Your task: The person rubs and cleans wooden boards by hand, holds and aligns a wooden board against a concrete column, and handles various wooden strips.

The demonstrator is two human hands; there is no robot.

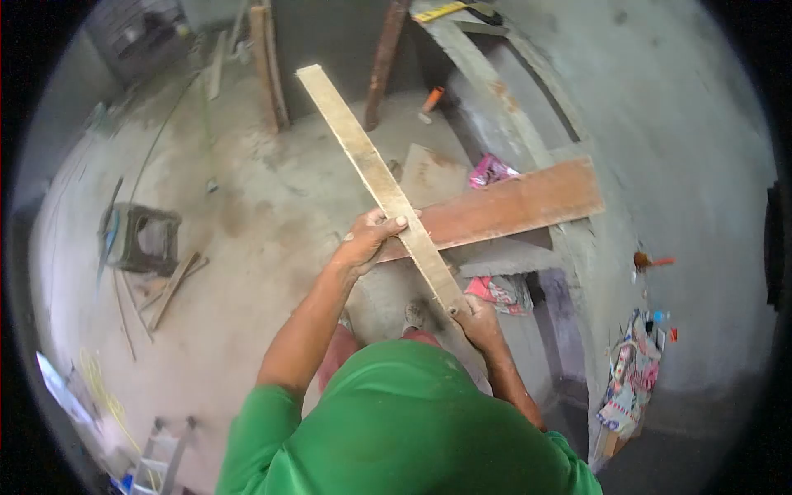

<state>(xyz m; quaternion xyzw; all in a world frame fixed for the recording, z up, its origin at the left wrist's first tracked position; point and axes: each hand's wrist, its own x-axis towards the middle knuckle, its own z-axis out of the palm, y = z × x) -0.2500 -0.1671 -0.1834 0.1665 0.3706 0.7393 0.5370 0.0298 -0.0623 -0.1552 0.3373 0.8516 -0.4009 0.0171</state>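
Observation:
A long, pale wooden strip (355, 148) slants across the middle of the view, its far end up and to the left. My left hand (371, 239) is closed around its middle, with the thumb on the upper face. Near the strip's lower end, my right hand (477, 320) grips it, and most of those fingers are hidden beneath. Behind the strip lies a wide reddish-brown board (511, 202), its right end resting on the concrete counter edge. The strip crosses above the board's left end; whether they touch I cannot tell.
To the right runs a concrete counter (569, 247) with openings. A yellow tool (441, 11) lies at its far end, and crumpled packaging (631, 371) at its near end. On the floor at left are a dark stool-like block (147, 238), wood offcuts (175, 289) and a ladder (161, 458).

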